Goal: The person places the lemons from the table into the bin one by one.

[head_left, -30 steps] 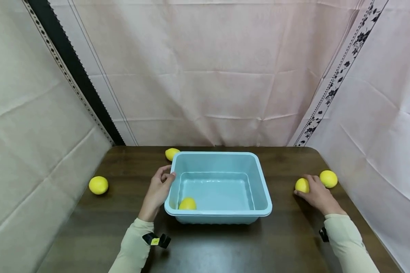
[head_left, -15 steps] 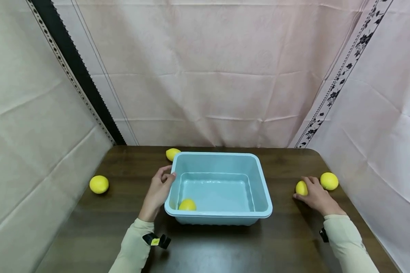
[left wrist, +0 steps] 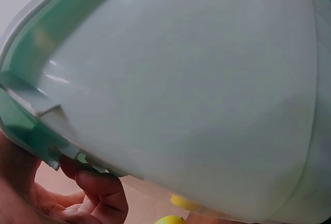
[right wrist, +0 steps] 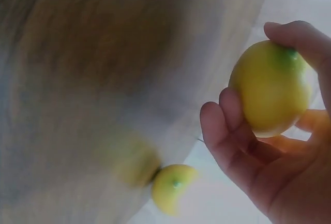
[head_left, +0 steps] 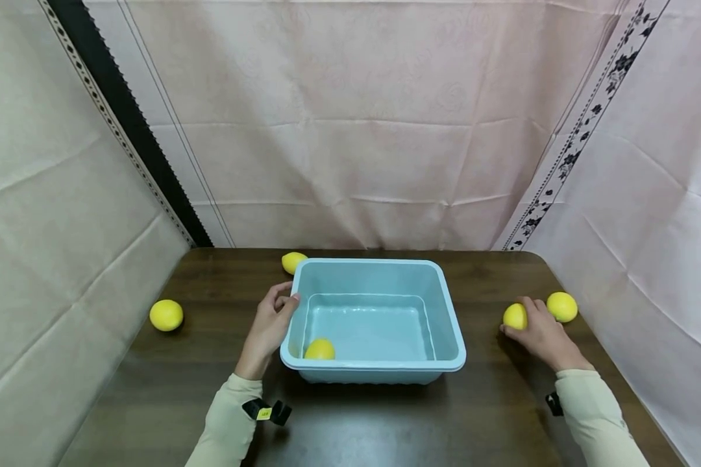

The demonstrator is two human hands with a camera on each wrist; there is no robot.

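Note:
A light blue plastic basin (head_left: 374,324) stands in the middle of the table, a yellow lemon (head_left: 320,349) lying in its near left corner. My left hand (head_left: 271,324) grips the basin's left rim between thumb and fingers; its curled fingers show under the rim in the left wrist view. Over at the right, my right hand (head_left: 543,334) holds another lemon (right wrist: 271,89) between thumb and fingertips. Whether that lemon touches the table I cannot tell. Just beyond the hand lies one more lemon (head_left: 562,307), near the table's right edge.
One lemon (head_left: 166,315) rests near the left edge of the dark wooden table (head_left: 374,421). Another lemon (head_left: 293,262) is behind the basin's far left corner. Pale cloth (head_left: 374,130) hangs behind the table and along both sides.

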